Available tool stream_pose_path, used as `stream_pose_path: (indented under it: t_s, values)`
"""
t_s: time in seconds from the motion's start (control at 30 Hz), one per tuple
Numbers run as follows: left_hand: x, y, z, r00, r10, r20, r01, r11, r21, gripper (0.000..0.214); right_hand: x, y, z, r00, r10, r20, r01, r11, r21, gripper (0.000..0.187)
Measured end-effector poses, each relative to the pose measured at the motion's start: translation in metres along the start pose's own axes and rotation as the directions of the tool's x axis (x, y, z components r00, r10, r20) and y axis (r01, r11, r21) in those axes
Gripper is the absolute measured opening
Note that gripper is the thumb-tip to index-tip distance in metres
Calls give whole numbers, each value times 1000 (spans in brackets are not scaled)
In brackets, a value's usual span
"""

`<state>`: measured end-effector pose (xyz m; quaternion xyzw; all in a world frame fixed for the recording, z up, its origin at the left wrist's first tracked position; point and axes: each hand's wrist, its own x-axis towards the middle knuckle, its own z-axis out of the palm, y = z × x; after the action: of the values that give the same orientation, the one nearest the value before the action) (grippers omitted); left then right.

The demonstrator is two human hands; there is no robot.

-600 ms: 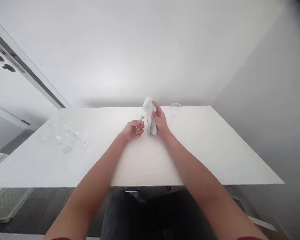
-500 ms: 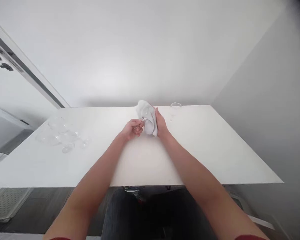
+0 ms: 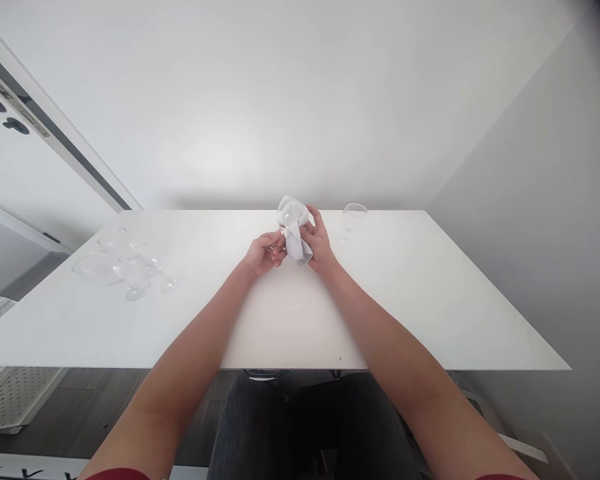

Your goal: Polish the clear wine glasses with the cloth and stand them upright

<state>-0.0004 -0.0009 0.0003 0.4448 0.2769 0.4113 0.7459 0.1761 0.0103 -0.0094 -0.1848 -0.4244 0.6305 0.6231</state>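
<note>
Over the middle of a white table (image 3: 430,300), my left hand (image 3: 264,253) pinches the stem of a clear wine glass (image 3: 286,217) held above the tabletop. My right hand (image 3: 319,244) is closed round a white cloth (image 3: 295,235) that wraps the glass's bowl. Most of the glass is hidden by the cloth and my fingers.
Several clear wine glasses (image 3: 123,261) lie on their sides at the table's left. One more wine glass (image 3: 353,219) stands upright at the back, right of my hands. A white wall rises behind the table, and a perforated white tray (image 3: 15,397) sits on the floor at lower left.
My right hand has turned the cloth round the glass's bowl; the cloth now bunches higher. My left hand has kept its pinch on the stem.
</note>
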Motion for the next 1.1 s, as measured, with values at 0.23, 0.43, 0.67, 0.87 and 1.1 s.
stream_pose_path:
  t_s: [0.23,0.43,0.67,0.87,1.1]
  values:
    - [-1,0,-4,985,-170,21,168,985,45,40,5,8,-1,960,264,95,-261,964,-43,61]
    - [4,-14,5,995,-83,-61,94,972,213,24,0,7,13,917,-185,-354,71,948,-310,47]
    - [-3,-1,1,976,-215,47,205,966,159,24,-2,0,17,994,41,-99,-48,996,-76,42]
    - [-3,-6,-3,990,-144,4,142,979,149,15,-5,-4,17,912,-371,-173,247,835,-491,50]
    - [-6,1,-4,969,-211,128,182,962,205,38,-4,-11,18,995,23,-102,-27,999,-44,44]
